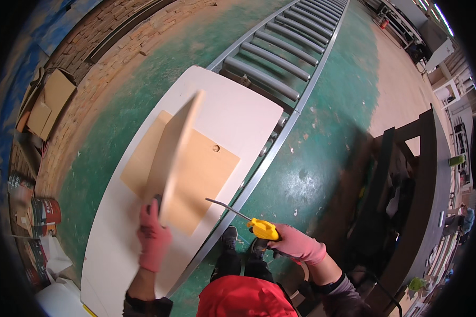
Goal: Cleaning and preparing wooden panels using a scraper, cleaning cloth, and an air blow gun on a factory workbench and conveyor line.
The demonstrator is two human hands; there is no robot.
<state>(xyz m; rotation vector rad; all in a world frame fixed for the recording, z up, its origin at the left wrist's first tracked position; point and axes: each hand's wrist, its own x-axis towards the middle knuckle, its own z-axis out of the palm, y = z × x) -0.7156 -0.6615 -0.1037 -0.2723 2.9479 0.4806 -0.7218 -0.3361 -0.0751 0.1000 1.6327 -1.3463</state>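
My left hand (153, 240), in a pink glove, grips the near end of a light wood-coloured panel (170, 150). The panel is raised on edge and slightly blurred. Beneath it another flat panel (214, 164) of the same colour, with a small round hole near its far right corner, lies on a large white board (238, 100). My right hand (300, 246), also gloved, is closed around a yellow air blow gun (263, 229). Its thin bent metal nozzle points left, over the right edge of the lower panel.
A roller conveyor (280, 58) runs away from the white board's far end. At the right stands a dark shelved bench (426, 211). Cans (46, 211) and a cardboard box (52, 103) sit along the left by the brick wall. Green floor (312, 164) lies between conveyor and bench.
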